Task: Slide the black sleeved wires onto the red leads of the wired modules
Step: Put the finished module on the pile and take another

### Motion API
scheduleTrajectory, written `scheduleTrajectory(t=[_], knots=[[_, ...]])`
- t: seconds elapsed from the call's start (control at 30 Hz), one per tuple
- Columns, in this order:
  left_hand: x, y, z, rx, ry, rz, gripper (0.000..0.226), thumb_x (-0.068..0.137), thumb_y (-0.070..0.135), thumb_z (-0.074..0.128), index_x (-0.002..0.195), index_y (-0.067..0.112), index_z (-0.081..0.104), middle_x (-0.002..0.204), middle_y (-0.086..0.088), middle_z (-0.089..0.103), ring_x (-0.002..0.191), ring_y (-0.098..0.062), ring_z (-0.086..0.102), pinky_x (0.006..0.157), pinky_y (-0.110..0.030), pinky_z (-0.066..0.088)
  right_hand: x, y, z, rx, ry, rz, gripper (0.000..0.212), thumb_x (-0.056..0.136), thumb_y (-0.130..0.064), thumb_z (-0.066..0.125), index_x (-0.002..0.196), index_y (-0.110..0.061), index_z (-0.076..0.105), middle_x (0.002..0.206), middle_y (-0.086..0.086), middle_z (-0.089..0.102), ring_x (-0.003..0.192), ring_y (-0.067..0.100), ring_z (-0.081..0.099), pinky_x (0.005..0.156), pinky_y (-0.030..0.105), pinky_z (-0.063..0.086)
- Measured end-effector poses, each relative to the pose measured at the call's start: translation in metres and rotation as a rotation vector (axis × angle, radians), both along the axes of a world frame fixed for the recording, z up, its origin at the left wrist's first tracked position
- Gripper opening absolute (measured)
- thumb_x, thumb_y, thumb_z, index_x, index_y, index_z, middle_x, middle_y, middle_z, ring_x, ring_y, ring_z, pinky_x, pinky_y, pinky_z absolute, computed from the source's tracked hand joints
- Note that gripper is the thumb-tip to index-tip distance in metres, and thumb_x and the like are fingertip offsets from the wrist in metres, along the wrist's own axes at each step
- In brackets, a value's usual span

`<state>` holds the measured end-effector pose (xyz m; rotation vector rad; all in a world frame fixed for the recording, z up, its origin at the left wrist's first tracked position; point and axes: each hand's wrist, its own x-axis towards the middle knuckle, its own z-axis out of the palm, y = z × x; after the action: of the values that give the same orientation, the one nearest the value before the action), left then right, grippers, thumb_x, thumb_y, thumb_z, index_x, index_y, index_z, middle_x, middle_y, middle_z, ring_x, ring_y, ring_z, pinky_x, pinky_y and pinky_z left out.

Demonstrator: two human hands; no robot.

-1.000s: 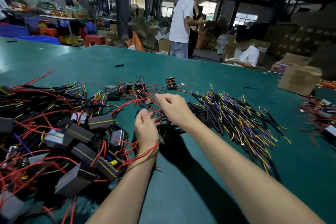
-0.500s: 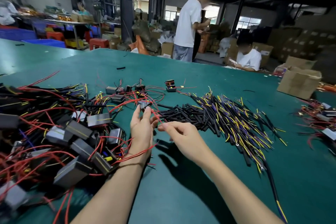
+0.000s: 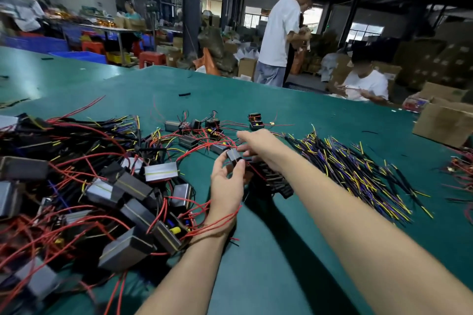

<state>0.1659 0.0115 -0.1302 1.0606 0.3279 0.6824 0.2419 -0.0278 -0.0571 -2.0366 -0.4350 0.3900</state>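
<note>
My left hand (image 3: 226, 186) holds a small grey wired module (image 3: 233, 155) between thumb and fingers, just above the green table (image 3: 281, 250). My right hand (image 3: 258, 144) reaches over it from the right, fingertips curled down and pinching at the module's red lead (image 3: 204, 149). Red leads from the module heap (image 3: 133, 186) on the left drape over my left wrist. The pile of black sleeved wires (image 3: 358, 174) with yellow and purple ends lies to the right of my right forearm. A bunch of short black sleeves (image 3: 275, 180) lies under that forearm.
Several small modules (image 3: 256, 120) with red leads lie further back. A cardboard box (image 3: 445, 123) stands at the right edge, with more red-wired parts (image 3: 458, 166) below it. A person stands and another sits beyond the table's far side.
My right hand has moved forward from the table, up over the module. My left hand has lifted the module slightly and closed round it.
</note>
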Motion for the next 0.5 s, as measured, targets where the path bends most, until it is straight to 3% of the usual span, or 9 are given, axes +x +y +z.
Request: scheduleTrajectory(t=[0.07, 0.17, 0.27, 0.33, 0.43, 0.5], knots=[[-0.003, -0.001, 0.001, 0.012, 0.002, -0.011, 0.038, 0.094, -0.007, 0.047, 0.131, -0.003, 0.042, 0.108, -0.014, 0.062, 0.095, -0.025, 0.058, 0.096, -0.046, 0.044, 0.007, 0.018, 0.003, 0.029, 0.168, 0.026, 0.018, 0.096, -0.023, 0.052, 0.087, -0.008, 0.054, 0.062, 0.005, 0.056, 0.052, 0.013, 0.045, 0.051, 0.024, 0.033], [-0.005, -0.003, 0.003, 0.076, 0.017, -0.002, 0.037, 0.093, -0.007, 0.049, 0.129, 0.0, 0.045, 0.097, -0.014, 0.064, 0.079, -0.022, 0.057, 0.088, -0.043, 0.046, 0.014, 0.037, 0.005, 0.169, 0.255, -0.024, 0.023, 0.096, -0.009, 0.053, 0.073, -0.009, 0.048, 0.044, 0.001, 0.051, 0.037, 0.01, 0.047, 0.041, 0.019, 0.033], [-0.002, -0.004, 0.004, 0.041, 0.013, 0.005, 0.039, 0.093, 0.0, 0.053, 0.13, 0.006, 0.043, 0.096, -0.017, 0.063, 0.084, -0.023, 0.054, 0.09, -0.046, 0.045, 0.015, 0.046, 0.012, 0.24, 0.127, -0.084, 0.024, 0.091, -0.004, 0.057, 0.068, -0.009, 0.052, 0.052, 0.003, 0.052, 0.029, 0.004, 0.037, 0.032, 0.013, 0.025], [-0.001, -0.004, 0.004, 0.03, 0.022, 0.014, 0.041, 0.094, 0.008, 0.055, 0.133, 0.013, 0.041, 0.095, -0.014, 0.061, 0.088, -0.023, 0.053, 0.093, -0.048, 0.044, 0.014, 0.047, 0.017, 0.362, 0.056, -0.091, 0.022, 0.093, -0.005, 0.055, 0.072, -0.011, 0.054, 0.05, 0.0, 0.058, 0.028, 0.0, 0.042, 0.031, 0.012, 0.028], [-0.002, -0.002, 0.004, 0.028, -0.023, 0.047, 0.027, 0.095, 0.011, 0.053, 0.118, 0.024, 0.045, 0.094, -0.013, 0.059, 0.087, -0.024, 0.052, 0.094, -0.052, 0.044, 0.009, 0.04, 0.025, 0.503, -0.051, -0.094, 0.021, 0.095, -0.006, 0.053, 0.075, -0.013, 0.053, 0.04, -0.007, 0.059, 0.033, -0.003, 0.049, 0.035, 0.008, 0.033], [-0.004, -0.001, 0.005, 0.032, -0.046, 0.075, 0.028, 0.096, 0.012, 0.051, 0.123, 0.018, 0.045, 0.093, -0.011, 0.058, 0.082, -0.02, 0.054, 0.086, -0.044, 0.047, 0.005, 0.033, 0.03, 0.55, -0.16, -0.095, 0.02, 0.094, -0.005, 0.053, 0.076, -0.012, 0.054, 0.045, -0.006, 0.061, 0.038, -0.002, 0.051, 0.04, 0.009, 0.036]])
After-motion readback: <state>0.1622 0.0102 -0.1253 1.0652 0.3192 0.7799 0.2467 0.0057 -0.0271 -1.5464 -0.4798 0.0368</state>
